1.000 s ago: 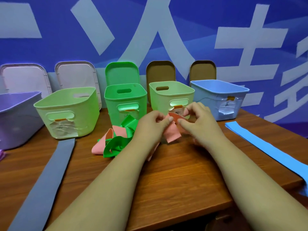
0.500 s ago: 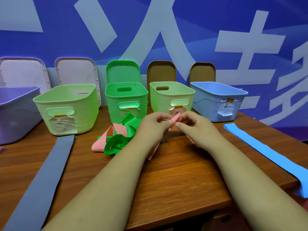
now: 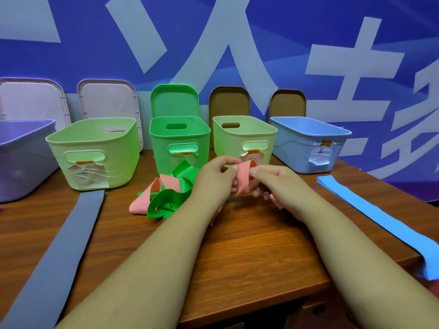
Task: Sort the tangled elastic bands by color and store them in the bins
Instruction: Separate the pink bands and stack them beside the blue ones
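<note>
Left hand (image 3: 213, 178): pinched on flat pink elastic band (image 3: 244, 178).
Right hand (image 3: 275, 184): pinched on same band.
Crumpled green elastic band (image 3: 171, 200): tangled alongside.

Table (image 3: 249, 245): wood-grain top, smooth, low sheen. Pale green bin (image 3: 95, 148), green bin (image 3: 166, 148), blue bin (image 3: 297, 148), purple bin (image 3: 19, 162): moulded plastic, smooth, faintly glossy. Paper label (image 3: 86, 174): white, creased, torn at the edge. Pink band (image 3: 243, 179), green band (image 3: 166, 205), grey band (image 3: 59, 252), blue band (image 3: 380, 214): thin flexible sheet, smooth, matt. Brown lid (image 3: 229, 100): matt, material unclear.
</note>
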`<state>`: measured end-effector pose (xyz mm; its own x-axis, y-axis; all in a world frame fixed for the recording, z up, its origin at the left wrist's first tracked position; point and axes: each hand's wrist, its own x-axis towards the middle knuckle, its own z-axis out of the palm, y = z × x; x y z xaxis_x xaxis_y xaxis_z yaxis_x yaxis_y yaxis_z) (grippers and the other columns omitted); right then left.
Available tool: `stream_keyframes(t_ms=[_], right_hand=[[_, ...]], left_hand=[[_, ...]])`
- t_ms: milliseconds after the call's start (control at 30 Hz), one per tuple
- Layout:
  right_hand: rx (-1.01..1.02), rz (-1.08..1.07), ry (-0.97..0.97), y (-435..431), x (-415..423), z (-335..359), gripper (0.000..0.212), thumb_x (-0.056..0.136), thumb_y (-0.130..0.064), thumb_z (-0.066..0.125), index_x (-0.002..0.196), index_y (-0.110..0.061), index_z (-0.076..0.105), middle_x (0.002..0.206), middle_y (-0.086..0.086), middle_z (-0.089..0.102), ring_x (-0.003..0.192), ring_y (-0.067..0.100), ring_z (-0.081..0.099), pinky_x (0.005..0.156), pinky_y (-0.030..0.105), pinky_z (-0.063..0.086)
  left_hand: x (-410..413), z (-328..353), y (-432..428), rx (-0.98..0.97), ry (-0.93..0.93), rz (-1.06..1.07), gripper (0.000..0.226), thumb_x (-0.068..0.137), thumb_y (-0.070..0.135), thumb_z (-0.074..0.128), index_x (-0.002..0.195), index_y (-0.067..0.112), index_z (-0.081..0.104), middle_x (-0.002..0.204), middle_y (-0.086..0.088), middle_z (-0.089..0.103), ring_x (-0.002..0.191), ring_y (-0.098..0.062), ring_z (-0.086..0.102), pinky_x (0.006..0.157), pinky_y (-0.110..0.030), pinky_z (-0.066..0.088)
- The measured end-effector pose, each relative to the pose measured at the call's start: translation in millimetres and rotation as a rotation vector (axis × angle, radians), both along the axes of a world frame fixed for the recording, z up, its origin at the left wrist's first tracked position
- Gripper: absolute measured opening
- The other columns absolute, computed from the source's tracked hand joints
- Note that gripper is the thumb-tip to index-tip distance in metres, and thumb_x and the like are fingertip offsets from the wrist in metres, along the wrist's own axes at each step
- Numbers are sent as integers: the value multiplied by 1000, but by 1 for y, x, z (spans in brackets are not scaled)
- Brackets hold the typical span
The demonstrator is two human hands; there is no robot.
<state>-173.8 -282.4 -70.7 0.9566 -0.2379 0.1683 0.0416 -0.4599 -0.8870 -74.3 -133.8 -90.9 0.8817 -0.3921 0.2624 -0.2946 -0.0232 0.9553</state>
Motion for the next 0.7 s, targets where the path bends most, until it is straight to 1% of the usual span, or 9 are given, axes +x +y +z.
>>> stream_keyframes(t_ms=[100, 133, 200, 333, 400, 433, 533, 633, 700], right_hand=[[-54, 14, 2, -2, 2, -3, 32, 110, -43, 53, 103, -29, 81, 75, -12, 73, 57, -2, 57, 48, 12, 38], [-49, 22, 3, -3, 3, -4, 30, 110, -44, 54, 104, -32, 81, 77, -11, 74, 57, -2, 57, 51, 14, 39], [-14, 42, -5, -4, 4, -7, 26, 109, -44, 56, 109, -34, 81, 81, -9, 77, 59, -2, 58, 58, 20, 41], [-9, 55, -21, -7, 5, -8, 27, 109, -44, 57, 106, -28, 79, 88, -7, 79, 61, -2, 58, 64, 27, 41], [-18, 51, -25, -8, 6, -10, 26, 109, -43, 57, 104, -27, 78, 90, -7, 79, 65, 0, 60, 67, 30, 43], [-23, 55, -29, -9, 7, -11, 26, 109, -43, 57, 104, -28, 77, 94, -6, 80, 71, 4, 62, 70, 33, 44], [-23, 55, -35, -10, 8, -13, 26, 108, -46, 58, 108, -29, 77, 103, -1, 81, 83, 14, 66, 76, 39, 45], [25, 54, -51, -8, 10, -14, 25, 108, -45, 59, 106, -29, 78, 102, 2, 81, 81, 14, 64, 74, 37, 43], [40, 57, -59, -8, 11, -14, 24, 108, -44, 59, 101, -31, 77, 101, 3, 81, 80, 15, 64, 74, 38, 43]], left_hand=[[1, -1, 2, 36, -38, 15, 19, 104, 22, 64, 106, 36, 77, 92, -3, 77, 80, -21, 77, 66, -35, 64], [1, -1, 2, 60, -57, 28, 18, 103, 24, 66, 106, 38, 77, 91, -1, 77, 80, -22, 77, 69, -39, 65], [0, 0, 3, 77, -69, 38, 16, 102, 24, 67, 109, 36, 75, 90, 1, 76, 76, -20, 77, 71, -41, 66], [-3, 6, 5, 100, -94, 47, 8, 104, 26, 66, 105, 25, 74, 88, 3, 77, 63, -6, 73, 61, -29, 63], [-6, 7, 6, 125, -117, 48, 15, 105, 30, 63, 100, 26, 76, 84, 5, 76, 60, -2, 70, 55, -19, 54], [-7, 7, 7, 129, -116, 44, 19, 106, 32, 62, 98, 27, 78, 79, 6, 76, 60, -3, 68, 55, -17, 51], [-9, 9, 9, 149, -125, 23, 29, 106, 38, 60, 90, 27, 81, 74, 4, 76, 70, -12, 70, 64, -29, 54], [-8, 9, 9, 180, -141, 2, 35, 105, 42, 59, 89, 23, 82, 78, -3, 77, 77, -18, 68, 79, -38, 55], [-8, 9, 9, 189, -148, -10, 38, 105, 43, 59, 89, 18, 80, 77, -7, 76, 71, -15, 62, 76, -36, 53]])
